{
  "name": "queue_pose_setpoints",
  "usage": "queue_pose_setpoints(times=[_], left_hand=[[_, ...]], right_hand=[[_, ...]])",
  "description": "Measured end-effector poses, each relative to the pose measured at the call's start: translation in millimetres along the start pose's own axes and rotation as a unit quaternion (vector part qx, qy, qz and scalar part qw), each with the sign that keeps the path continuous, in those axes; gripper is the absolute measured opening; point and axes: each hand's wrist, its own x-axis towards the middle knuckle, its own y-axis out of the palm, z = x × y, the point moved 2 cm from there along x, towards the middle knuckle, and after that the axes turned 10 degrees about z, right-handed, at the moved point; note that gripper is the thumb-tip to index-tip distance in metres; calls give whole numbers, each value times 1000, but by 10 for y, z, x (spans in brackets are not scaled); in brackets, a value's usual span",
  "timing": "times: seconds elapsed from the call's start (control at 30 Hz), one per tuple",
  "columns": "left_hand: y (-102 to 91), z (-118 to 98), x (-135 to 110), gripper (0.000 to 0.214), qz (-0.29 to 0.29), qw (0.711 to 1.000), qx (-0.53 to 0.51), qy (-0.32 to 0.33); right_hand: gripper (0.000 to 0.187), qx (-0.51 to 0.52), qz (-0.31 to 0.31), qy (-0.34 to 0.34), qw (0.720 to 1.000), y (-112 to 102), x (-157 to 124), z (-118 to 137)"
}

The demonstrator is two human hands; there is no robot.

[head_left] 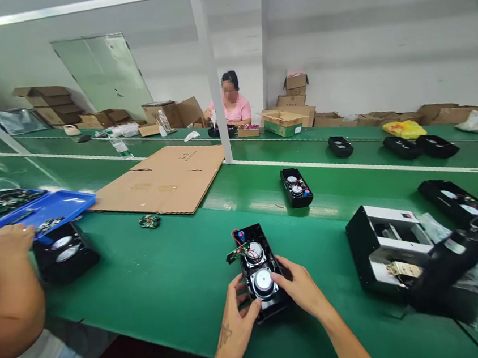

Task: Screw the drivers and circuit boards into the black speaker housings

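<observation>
In front of me a black speaker housing (273, 306) lies open side up at the front of the green bench. Two round speaker drivers (262, 282) with pale centres sit in it, one behind the other. A small circuit board (235, 253) on red wires rests over its far left edge, near a blue part. My left hand (237, 316) grips the near left side, thumb on the near rim. From the right, my right hand (298, 286) holds the other side, its thumb beside the nearer driver.
A co-worker's hand (9, 246) is at left, beside another speaker housing (65, 257) and a blue tray (71, 203) of circuit boards. Flat cardboard (160, 181) lies ahead. At right stands a black-and-white device (393, 242). Another housing (296, 187) lies farther back. A person (236, 108) sits opposite.
</observation>
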Motion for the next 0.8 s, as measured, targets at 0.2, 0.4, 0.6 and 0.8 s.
queue_pose_setpoints(times=[0.2,0.4,0.6,0.8], left_hand=[[-343,-62,-88,63,32,996,78,23],[-319,-383,23,56,68,952,232,185],[149,-524,86,69,307,901,235,198],[264,-354,57,40,275,915,209,207]], right_hand=[[64,-54,172,-17,984,-468,52,161],[57,-136,203,45,969,-1011,-213,36],[43,-183,22,51,982,-1057,-1040,6],[65,-272,-40,-42,961,-140,-1497,-119]])
